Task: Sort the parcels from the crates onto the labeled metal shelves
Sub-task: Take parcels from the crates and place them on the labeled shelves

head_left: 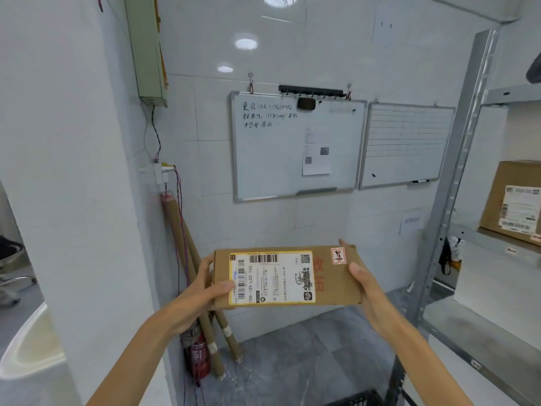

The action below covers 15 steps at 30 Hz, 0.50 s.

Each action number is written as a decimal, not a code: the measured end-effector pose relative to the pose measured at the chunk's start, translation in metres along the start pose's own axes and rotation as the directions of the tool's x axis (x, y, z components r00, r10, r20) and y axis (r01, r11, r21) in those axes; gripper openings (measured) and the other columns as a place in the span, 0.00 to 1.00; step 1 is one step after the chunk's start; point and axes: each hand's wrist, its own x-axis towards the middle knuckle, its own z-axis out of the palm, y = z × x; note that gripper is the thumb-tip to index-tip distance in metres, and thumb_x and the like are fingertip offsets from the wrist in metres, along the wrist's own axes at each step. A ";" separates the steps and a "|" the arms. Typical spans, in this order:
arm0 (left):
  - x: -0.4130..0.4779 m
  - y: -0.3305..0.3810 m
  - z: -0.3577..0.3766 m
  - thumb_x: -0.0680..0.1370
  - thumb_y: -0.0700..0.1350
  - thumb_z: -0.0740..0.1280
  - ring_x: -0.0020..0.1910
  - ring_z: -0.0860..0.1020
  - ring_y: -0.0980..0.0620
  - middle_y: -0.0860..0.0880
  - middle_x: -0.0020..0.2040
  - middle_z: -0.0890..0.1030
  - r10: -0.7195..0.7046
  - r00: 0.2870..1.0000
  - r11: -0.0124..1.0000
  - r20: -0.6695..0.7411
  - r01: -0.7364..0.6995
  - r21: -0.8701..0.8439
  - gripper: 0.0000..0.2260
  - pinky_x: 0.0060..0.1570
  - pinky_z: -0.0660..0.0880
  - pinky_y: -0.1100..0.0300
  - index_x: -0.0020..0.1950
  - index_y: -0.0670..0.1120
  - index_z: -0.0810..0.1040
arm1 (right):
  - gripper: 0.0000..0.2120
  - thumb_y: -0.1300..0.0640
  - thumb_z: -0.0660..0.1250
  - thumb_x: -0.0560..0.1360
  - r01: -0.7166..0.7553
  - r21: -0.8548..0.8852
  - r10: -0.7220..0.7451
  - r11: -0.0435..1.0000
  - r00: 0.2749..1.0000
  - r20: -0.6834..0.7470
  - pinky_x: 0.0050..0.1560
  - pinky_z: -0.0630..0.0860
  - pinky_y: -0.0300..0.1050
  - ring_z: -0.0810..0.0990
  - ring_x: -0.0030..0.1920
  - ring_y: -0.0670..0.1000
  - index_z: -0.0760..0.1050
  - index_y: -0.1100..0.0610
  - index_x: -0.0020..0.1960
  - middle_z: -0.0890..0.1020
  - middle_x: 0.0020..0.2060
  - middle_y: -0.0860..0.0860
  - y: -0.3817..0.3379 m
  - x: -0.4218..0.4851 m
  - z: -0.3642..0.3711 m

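A flat brown cardboard parcel [333, 281] with a white and yellow shipping label and a small red-framed sticker is held level in front of me at mid-frame. My left hand [202, 291] grips its left end, thumb lying on the label. My right hand [366, 285] grips its right end, thumb on top, fingertips showing past the far edge. The metal shelves [456, 183] stand to the right; a larger labelled cardboard box [512, 197] rests on one shelf. A black crate [358, 399] shows only its rim at the bottom edge.
Two whiteboards [295, 148] hang on the tiled wall ahead. Cardboard tubes [193, 273] and a red extinguisher [200, 358] lean in the corner on the left. A white pillar [73, 200] stands at left. Grey floor lies below the parcel.
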 end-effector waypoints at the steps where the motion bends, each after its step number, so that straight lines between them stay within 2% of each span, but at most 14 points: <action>1: -0.002 -0.004 0.000 0.49 0.60 0.82 0.56 0.81 0.48 0.51 0.62 0.79 -0.010 1.000 1.000 0.001 0.010 0.014 0.52 0.46 0.80 0.55 0.66 0.65 0.57 | 0.48 0.23 0.67 0.55 0.005 -0.009 -0.005 1.000 1.000 -0.002 0.71 0.64 0.56 0.72 0.68 0.47 0.61 0.39 0.71 0.74 0.67 0.43 0.001 -0.003 0.003; 3: -0.005 -0.013 -0.002 0.50 0.60 0.81 0.55 0.81 0.45 0.50 0.62 0.79 -0.002 1.000 1.000 -0.023 0.002 -0.003 0.55 0.46 0.80 0.48 0.70 0.65 0.53 | 0.46 0.21 0.63 0.57 0.024 -0.018 -0.025 1.000 0.999 -0.040 0.71 0.65 0.57 0.70 0.69 0.46 0.62 0.38 0.71 0.71 0.69 0.42 0.008 -0.012 0.009; 5: -0.009 -0.021 -0.003 0.49 0.62 0.81 0.52 0.82 0.43 0.47 0.59 0.80 0.020 0.997 0.999 -0.078 -0.024 -0.045 0.57 0.45 0.80 0.43 0.72 0.60 0.56 | 0.47 0.20 0.60 0.58 0.012 0.001 -0.012 1.000 0.996 -0.092 0.73 0.60 0.59 0.63 0.73 0.46 0.58 0.36 0.73 0.65 0.73 0.42 0.020 -0.020 0.016; 7: -0.011 -0.028 0.002 0.47 0.63 0.81 0.48 0.83 0.44 0.45 0.57 0.81 0.032 0.992 0.995 -0.124 -0.044 -0.091 0.58 0.42 0.81 0.45 0.72 0.57 0.58 | 0.51 0.18 0.58 0.55 -0.095 0.070 0.101 0.993 0.991 -0.091 0.75 0.52 0.60 0.55 0.75 0.45 0.49 0.33 0.74 0.56 0.75 0.40 0.033 -0.030 0.021; 8: -0.013 -0.032 0.006 0.46 0.63 0.81 0.46 0.83 0.45 0.45 0.57 0.81 0.030 0.989 0.993 -0.146 -0.047 -0.109 0.58 0.40 0.81 0.46 0.72 0.57 0.58 | 0.52 0.18 0.58 0.55 -0.155 0.128 0.164 0.980 0.985 -0.062 0.74 0.52 0.61 0.54 0.75 0.45 0.46 0.33 0.74 0.55 0.76 0.39 0.038 -0.036 0.023; 10: -0.016 -0.041 0.016 0.44 0.63 0.81 0.46 0.83 0.46 0.45 0.56 0.81 0.020 0.982 0.990 -0.188 -0.045 -0.132 0.58 0.37 0.81 0.48 0.70 0.59 0.59 | 0.54 0.20 0.60 0.54 -0.202 0.252 0.214 0.946 0.977 -0.021 0.71 0.56 0.67 0.55 0.76 0.50 0.46 0.34 0.75 0.54 0.75 0.39 0.047 -0.048 0.025; 12: -0.018 -0.050 0.025 0.42 0.64 0.80 0.46 0.83 0.45 0.46 0.57 0.81 0.008 0.976 0.989 -0.219 -0.040 -0.145 0.58 0.35 0.81 0.49 0.69 0.59 0.60 | 0.57 0.21 0.65 0.50 -0.210 0.325 0.230 0.922 0.973 -0.024 0.69 0.59 0.69 0.56 0.75 0.52 0.46 0.33 0.74 0.55 0.74 0.39 0.049 -0.059 0.028; 15: -0.022 -0.062 0.046 0.43 0.65 0.80 0.49 0.83 0.46 0.48 0.58 0.81 -0.019 0.985 0.990 -0.173 -0.006 -0.141 0.55 0.36 0.81 0.47 0.67 0.57 0.62 | 0.60 0.24 0.70 0.49 -0.176 0.273 0.204 0.946 0.976 -0.081 0.69 0.59 0.68 0.55 0.75 0.50 0.40 0.29 0.72 0.56 0.72 0.37 0.050 -0.070 0.037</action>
